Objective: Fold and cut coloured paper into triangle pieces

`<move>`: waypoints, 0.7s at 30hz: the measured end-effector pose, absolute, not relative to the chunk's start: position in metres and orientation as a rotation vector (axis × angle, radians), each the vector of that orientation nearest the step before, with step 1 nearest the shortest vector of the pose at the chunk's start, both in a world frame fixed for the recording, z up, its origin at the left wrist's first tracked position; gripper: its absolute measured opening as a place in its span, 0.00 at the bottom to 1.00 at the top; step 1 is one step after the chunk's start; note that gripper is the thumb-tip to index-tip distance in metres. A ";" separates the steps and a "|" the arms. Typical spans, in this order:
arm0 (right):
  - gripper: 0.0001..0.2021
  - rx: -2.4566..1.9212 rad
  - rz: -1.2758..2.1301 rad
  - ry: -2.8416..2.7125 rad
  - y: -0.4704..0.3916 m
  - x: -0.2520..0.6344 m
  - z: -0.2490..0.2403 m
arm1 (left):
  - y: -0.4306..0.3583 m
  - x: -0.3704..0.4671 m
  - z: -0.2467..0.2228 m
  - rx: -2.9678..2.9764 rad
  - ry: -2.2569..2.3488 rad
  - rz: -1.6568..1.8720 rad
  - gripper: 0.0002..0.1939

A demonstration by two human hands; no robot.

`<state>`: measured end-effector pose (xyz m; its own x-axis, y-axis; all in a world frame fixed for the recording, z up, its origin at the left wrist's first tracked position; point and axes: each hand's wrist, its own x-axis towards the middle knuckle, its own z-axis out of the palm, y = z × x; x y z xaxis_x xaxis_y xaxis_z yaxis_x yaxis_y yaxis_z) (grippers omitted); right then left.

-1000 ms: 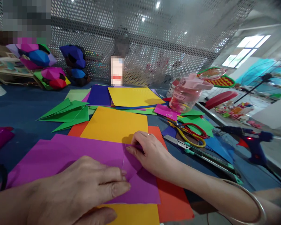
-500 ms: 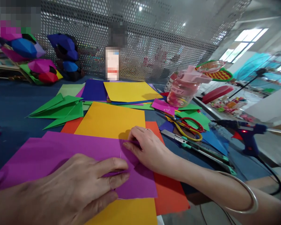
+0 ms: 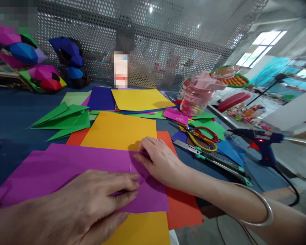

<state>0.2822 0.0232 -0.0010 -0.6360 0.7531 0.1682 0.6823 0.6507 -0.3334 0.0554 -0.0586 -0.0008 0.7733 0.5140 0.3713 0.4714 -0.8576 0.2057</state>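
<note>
A large sheet of purple paper lies in front of me with a crease across its right part, over a yellow-orange sheet and a red-orange sheet. My left hand rests on the purple paper just left of the lower crease, fingers stretched out and palm down. At the upper end of the crease, my right hand is closed, thumb and curled fingers together on the paper. A ring and a bracelet show on the right arm.
To the right lie scissors, a utility knife, and a hot glue gun with a lit red light. Behind stand a pink jar and stacked paper. Folded green paper lies left, with colourful paper shapes beyond.
My left hand's fingers have closed up and lowered onto the paper. My right hand keeps its place at the crease. The view has turned slightly.
</note>
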 end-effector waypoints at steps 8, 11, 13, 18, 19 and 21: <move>0.09 -1.222 -0.026 -2.671 0.016 0.279 0.001 | -0.067 0.048 -0.007 2.948 0.796 0.612 0.22; 0.09 -1.219 -0.185 -2.700 0.011 0.275 0.003 | -0.067 0.050 -0.007 2.950 0.792 0.651 0.19; 0.09 -1.249 -0.114 -2.763 0.010 0.273 0.005 | -0.067 0.052 -0.006 2.921 0.787 0.685 0.17; 0.09 -1.276 0.135 -2.828 0.009 0.280 0.013 | -0.066 0.057 0.000 2.877 0.771 0.713 0.14; 0.11 -1.233 0.174 -2.829 0.007 0.284 0.014 | -0.066 0.058 0.001 2.859 0.766 0.718 0.14; 0.16 -1.147 0.260 -2.811 0.002 0.292 0.016 | -0.066 0.060 0.002 2.810 0.761 0.743 0.13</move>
<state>0.2919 0.0018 0.0165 -0.7127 0.7011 0.0227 0.6850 0.7026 -0.1925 0.0599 -0.0661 0.0022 0.7505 0.5052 0.4260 0.4374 -0.8630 0.2528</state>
